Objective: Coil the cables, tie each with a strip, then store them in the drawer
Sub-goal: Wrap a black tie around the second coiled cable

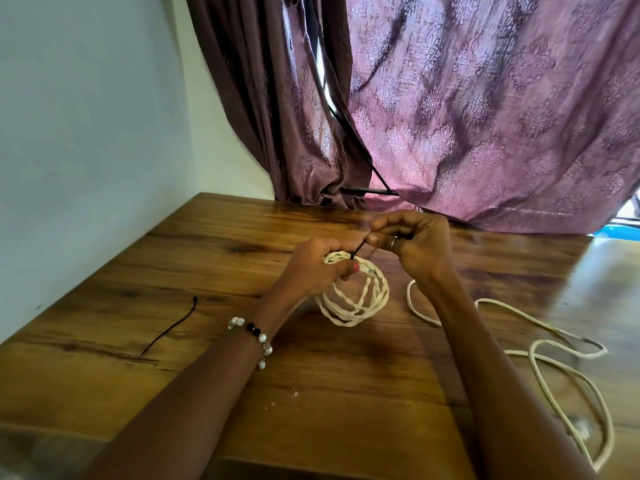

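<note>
A coiled white cable (356, 303) is held upright just above the wooden table (214, 258). My left hand (315, 268) grips the top of the coil. My right hand (415, 244) pinches the end of a thin black strip (358, 250) that is wrapped around the coil's top and stretches taut up to my fingers. A second white cable (550, 355) lies loose and uncoiled on the table to the right. Another black strip (171, 327) lies flat on the table at the left. No drawer is in view.
A white wall borders the table on the left. Purple patterned curtains (485, 116) hang behind the table's far edge. The table's near edge runs along the bottom of the view.
</note>
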